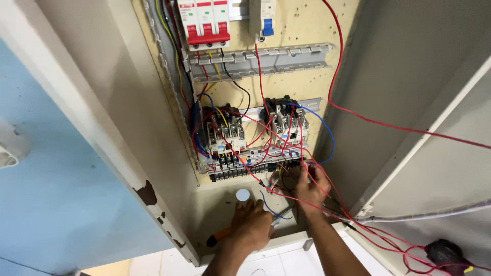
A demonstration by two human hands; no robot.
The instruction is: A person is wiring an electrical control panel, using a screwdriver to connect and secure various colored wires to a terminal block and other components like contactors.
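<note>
The right hand [310, 185] is pinching red wires [286, 197] at the terminal strip [255, 168] low in the cabinet, apparently mid-connection; the left hand [250, 225], closed around an orange-handled screwdriver [220, 236], probably needs to tighten there.

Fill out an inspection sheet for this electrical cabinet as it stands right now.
Surface: beige backplate with small holes, grey slotted rails across it.
Job's things: terminal strip under two contactors; orange-handled tool.
Clutter: white round disc on the cabinet floor.
Grips: left hand closed around the orange-handled tool; right hand at the strip's right end, fingers among the wires, hold unclear.
Cables: loose red wires trail out to the right; blue, yellow and black ones run between devices.
Surroundings: red-and-white breaker at top, chipped door edge, black meter-like device at lower right.
</note>
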